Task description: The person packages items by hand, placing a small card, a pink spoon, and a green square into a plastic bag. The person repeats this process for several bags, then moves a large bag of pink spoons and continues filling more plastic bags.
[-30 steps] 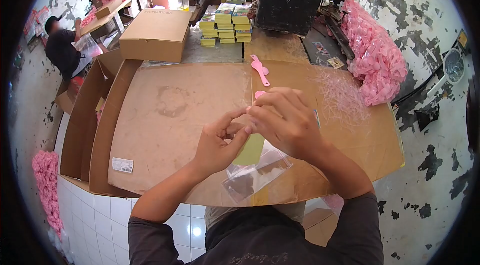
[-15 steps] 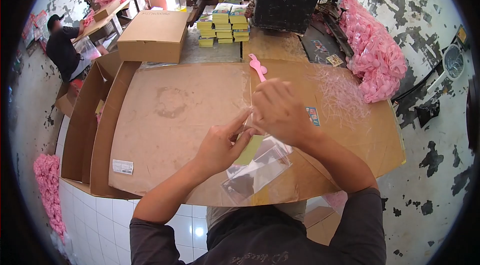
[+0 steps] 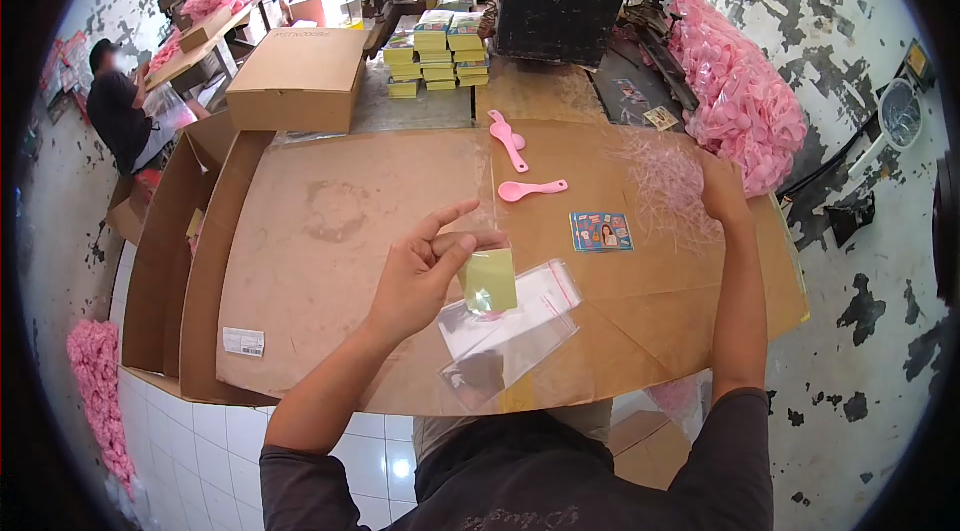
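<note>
Left hand: thumb and fingers pinched on green card, apparently in clear film, above clear sleeves. Right hand: at pink strands, near right; grip cannot be told. Between hands: printed cards. Farther: two pink spoons, then stacked cards beside closed carton.

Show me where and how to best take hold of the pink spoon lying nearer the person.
I'd pinch the spoon midway along its narrow handle, from above, fingertips on both long edges. It lies flat, handle toward the person's right, so the right hand seems better suited; the broader bowl looks harder to pinch.
</note>
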### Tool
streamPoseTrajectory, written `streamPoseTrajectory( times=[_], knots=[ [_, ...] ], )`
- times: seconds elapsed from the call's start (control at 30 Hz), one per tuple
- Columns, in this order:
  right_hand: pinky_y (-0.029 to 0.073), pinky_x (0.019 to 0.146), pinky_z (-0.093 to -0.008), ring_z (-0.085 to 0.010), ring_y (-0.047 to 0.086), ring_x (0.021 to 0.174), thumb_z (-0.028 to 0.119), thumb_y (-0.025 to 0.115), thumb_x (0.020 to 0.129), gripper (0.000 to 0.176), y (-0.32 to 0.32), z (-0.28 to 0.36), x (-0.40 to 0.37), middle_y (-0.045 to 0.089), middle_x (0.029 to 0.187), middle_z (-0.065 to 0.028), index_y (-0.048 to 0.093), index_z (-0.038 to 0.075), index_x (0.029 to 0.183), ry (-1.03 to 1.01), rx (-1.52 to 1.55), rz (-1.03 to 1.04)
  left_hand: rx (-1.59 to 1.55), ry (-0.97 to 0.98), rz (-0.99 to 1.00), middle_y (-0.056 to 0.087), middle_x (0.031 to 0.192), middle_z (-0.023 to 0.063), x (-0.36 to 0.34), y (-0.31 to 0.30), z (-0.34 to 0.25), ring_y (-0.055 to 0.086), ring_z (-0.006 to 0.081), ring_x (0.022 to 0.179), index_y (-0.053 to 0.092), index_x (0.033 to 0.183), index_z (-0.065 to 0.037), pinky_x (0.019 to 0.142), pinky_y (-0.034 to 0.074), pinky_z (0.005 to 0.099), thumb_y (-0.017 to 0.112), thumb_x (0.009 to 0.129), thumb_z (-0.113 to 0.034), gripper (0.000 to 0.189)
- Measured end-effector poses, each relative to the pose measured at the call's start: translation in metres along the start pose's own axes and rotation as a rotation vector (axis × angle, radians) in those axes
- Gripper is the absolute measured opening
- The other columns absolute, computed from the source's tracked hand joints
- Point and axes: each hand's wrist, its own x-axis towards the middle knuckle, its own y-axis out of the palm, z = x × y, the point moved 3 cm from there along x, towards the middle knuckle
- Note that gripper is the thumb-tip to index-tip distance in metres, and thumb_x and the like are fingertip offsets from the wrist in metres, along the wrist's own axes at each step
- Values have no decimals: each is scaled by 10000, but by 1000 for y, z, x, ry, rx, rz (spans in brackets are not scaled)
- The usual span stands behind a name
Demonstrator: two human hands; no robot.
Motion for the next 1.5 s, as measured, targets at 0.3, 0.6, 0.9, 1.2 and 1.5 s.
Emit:
streamPoseTrajectory(
  times=[0.3,0.6,0.9,1.2,1.5],
  knots=[
    [518,829,-331,-194,669,978,144,730,920,293,67,122,-47,719,1120,-74,693,38,1191,-94,214,231,11,32,-29,740,1190,187,2,5,5,713,200,1110,435,1477,47,981,561,318,567,1061,-60,449],
    [499,768,-243,-62,614,880,79,696,982,331,147,187,-76,645,978,-8,606,-20,1285,-3,913,627,32,44,-27,734,1201,195,0,5,10,706,220,1124,474,1452,53,982,567,346,603,1057,-135,456],
    [519,813,-234,-66,635,913,81,669,1002,227,146,171,-76,664,1019,-13,665,-21,1204,76,916,612,79,-81,13,725,1204,174,3,3,19,692,188,1107,607,1338,61,987,568,337,636,1033,-95,345],
    [532,839,-257,-86,657,947,53,699,981,160,146,164,-75,693,1050,-30,708,-24,1122,135,950,571,119,-18,-13,741,1173,155,-1,8,20,691,167,1084,673,1279,48,957,575,309,631,1029,-57,274],
    [527,785,-260,-102,660,881,31,672,976,146,148,150,-72,712,1026,-50,757,-10,1088,25,914,552,294,78,100,745,1194,125,-1,0,15,690,171,1099,724,1225,17,965,564,319,589,1020,20,246]
  ],
)
